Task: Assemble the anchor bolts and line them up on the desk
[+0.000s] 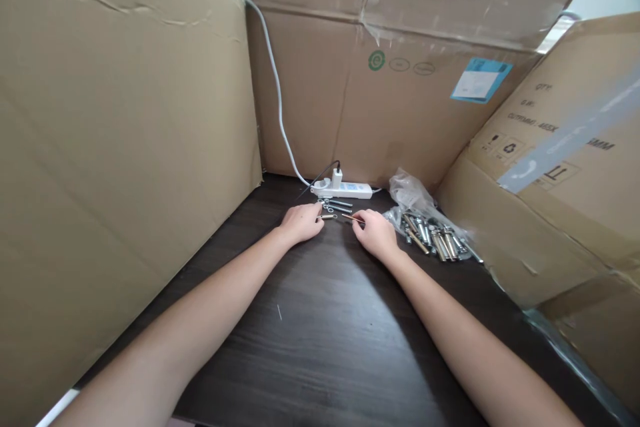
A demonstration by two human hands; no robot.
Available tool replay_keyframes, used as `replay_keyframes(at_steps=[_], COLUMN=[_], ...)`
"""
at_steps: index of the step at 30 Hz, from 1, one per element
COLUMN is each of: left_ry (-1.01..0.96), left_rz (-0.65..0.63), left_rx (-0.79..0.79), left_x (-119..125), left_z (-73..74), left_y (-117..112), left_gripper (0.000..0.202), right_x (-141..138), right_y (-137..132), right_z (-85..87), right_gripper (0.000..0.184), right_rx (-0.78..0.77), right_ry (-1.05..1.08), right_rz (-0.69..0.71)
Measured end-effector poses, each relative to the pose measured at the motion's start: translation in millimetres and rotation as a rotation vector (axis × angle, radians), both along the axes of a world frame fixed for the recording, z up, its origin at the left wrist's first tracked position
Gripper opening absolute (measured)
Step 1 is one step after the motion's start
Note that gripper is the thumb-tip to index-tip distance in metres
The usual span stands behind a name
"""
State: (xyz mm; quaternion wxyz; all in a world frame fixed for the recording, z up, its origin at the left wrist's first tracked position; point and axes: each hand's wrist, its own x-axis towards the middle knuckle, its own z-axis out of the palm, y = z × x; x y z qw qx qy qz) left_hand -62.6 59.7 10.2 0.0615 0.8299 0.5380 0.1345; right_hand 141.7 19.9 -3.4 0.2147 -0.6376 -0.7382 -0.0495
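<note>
My left hand (301,223) is closed, its fingertips around one end of a small brass-coloured eye bolt (327,217) whose ring points right. Just past those fingertips, several silver bolts (341,207) lie side by side on the dark table, with small rings near their left ends. My right hand (376,232) pinches a thin copper-coloured rod (350,217), its tip pointing left at the eye bolt; a short gap separates the two. Most of the rod is hidden by the fingers.
Right of my right hand, a heap of silver and brass-coloured bolts (443,240) spills from a clear plastic bag (411,192). A white power strip (357,191) with plugs and a white cable (279,93) lies behind the bolts. Tall cardboard boxes (320,100) enclose the table (310,353).
</note>
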Motion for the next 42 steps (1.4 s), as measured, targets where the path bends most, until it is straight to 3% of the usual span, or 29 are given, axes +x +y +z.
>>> replay_keyframes(at_steps=[6,16,23,28,34,38,42], left_ry=[-0.009,0.000,0.001,0.040,0.087,0.009,-0.166], left_rz=[0.066,0.080,0.061,-0.122,-0.361,-0.390,-0.272], left_rx=[0.014,0.045,0.086,0.148,0.143,0.110,0.139], left_x=[-2,-1,3,13,21,21,22], left_z=[-4.6,-9.7,-11.0,-8.3,-13.8,-16.9,-19.5], left_y=[1,4,5,-4,-10,-6,-3], left_gripper=[0.021,0.020,0.021,0.018,0.017,0.019,0.030], right_x=[-3,-7,-6,-8,-1,4,5], right_y=[7,36,36,28,33,37,37], right_z=[-8.4,-14.8,-19.6,-15.0,-14.8,-17.2,-17.8], right_gripper=[0.019,0.022,0.019,0.017,0.014,0.013,0.012], right_rx=[0.006,0.001,0.129,0.235,0.242,0.233,0.235], right_ry=[0.035,0.029,0.039,0.141,0.301,0.357,0.379], right_rz=[0.153,0.133,0.148,0.171,0.120,0.113,0.127])
